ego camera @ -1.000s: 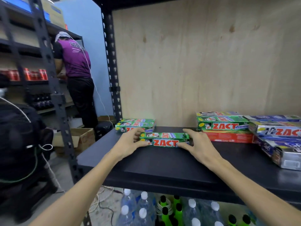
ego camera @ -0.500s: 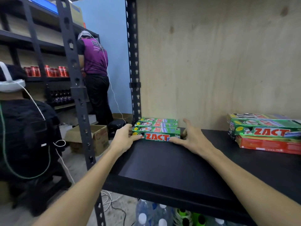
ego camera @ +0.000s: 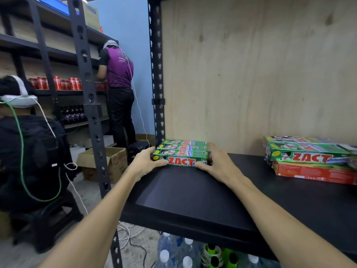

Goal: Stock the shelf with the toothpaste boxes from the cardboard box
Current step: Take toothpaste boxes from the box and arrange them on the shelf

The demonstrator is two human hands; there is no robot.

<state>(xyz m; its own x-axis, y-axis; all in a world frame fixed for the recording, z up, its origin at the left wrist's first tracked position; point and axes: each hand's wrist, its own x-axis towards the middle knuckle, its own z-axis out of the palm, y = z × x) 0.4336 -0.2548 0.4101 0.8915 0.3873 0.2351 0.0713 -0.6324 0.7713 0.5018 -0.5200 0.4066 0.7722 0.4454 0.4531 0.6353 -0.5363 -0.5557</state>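
A green ZACT toothpaste box (ego camera: 180, 161) lies on the black shelf (ego camera: 193, 202), set against two more green ZACT boxes (ego camera: 183, 145) in the back left corner. My left hand (ego camera: 144, 163) presses on its left end with the thumb low on the front face. At the other end, my right hand (ego camera: 218, 163) has its fingers stretched along the side and its thumb on the front. An open cardboard box (ego camera: 108, 161) stands on the floor to the left of the shelf unit.
A stack of green ZACT boxes (ego camera: 309, 156) on a red box (ego camera: 313, 174) sits at the shelf's right. Plywood (ego camera: 251, 74) backs the shelf. A black upright post (ego camera: 87, 97) stands left. A seated person (ego camera: 29, 151) and a standing person (ego camera: 119, 74) are beyond it. Bottles (ego camera: 173, 254) fill the shelf below.
Both hands slid the green box left and back across the shelf until it met the boxes in the corner. The view swung left with them.
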